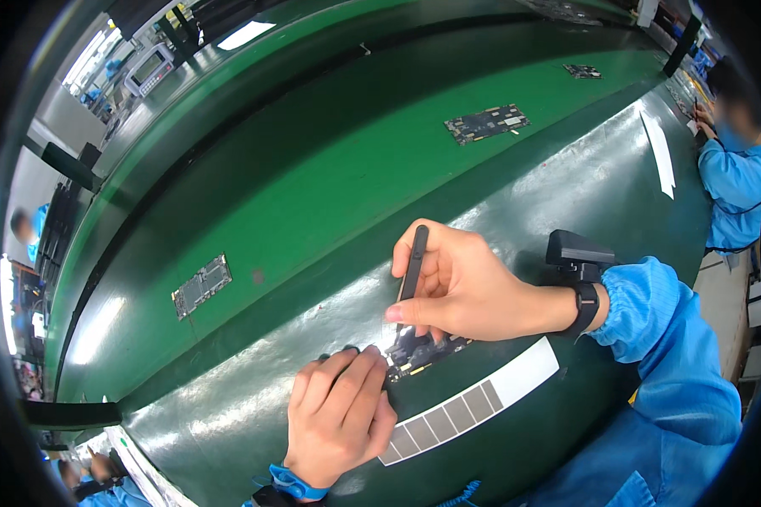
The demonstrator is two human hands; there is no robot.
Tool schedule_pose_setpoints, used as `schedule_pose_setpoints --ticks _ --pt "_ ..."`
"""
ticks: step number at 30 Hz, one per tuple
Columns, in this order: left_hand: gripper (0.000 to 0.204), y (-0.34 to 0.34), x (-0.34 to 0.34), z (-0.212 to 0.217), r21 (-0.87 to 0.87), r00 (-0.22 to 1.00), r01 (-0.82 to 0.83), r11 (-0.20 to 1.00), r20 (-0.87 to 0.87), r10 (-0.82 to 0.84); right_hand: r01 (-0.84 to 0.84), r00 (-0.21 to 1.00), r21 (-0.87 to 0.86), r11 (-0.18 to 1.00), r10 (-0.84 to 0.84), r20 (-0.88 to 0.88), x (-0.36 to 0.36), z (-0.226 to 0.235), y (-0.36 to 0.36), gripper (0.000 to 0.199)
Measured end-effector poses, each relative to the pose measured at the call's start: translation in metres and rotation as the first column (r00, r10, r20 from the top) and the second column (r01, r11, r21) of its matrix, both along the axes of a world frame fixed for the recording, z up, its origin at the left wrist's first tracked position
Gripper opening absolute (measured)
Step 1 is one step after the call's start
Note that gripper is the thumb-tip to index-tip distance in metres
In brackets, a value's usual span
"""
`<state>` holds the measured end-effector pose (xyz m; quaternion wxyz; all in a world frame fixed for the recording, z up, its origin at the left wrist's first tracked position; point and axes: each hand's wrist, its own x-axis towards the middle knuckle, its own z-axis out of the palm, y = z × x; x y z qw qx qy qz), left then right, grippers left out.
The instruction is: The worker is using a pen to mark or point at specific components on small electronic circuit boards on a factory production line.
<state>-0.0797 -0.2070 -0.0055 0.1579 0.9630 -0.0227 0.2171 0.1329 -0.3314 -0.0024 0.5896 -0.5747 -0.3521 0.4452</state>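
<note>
A dark circuit board [416,368] lies on the green bench in front of me. At its left end is my left hand [340,414], fingers bent together over the edge and steadying it; their tips are partly hidden. My right hand [448,283] pinches black tweezers [413,264] between thumb and fingers. The tweezers point down at the board, and glare blurs their tips. Part of the board is covered by my right hand. Just nearer to me lies a white backing strip [524,372] carrying a row of several grey square pieces [444,420].
Beyond the bench runs a green belt [330,194] carrying circuit boards: one at left [201,287], one farther right [486,124], a third at the far end [583,72]. A white strip [658,156] lies to the right. A co-worker's blue sleeve [736,190] shows at far right.
</note>
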Motion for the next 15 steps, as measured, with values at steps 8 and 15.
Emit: schedule_pose_setpoints --ticks 8,15 --pt "0.041 -0.011 0.012 0.004 0.005 1.000 0.004 1.000 -0.008 -0.004 0.024 0.999 0.058 0.998 -0.022 -0.036 0.008 0.000 -0.009 0.030" --pt "0.055 -0.016 0.015 0.011 -0.037 0.995 -0.008 0.999 -0.102 0.004 0.025 0.998 0.097 0.995 -0.020 -0.054 0.011 -0.003 -0.011 0.029"
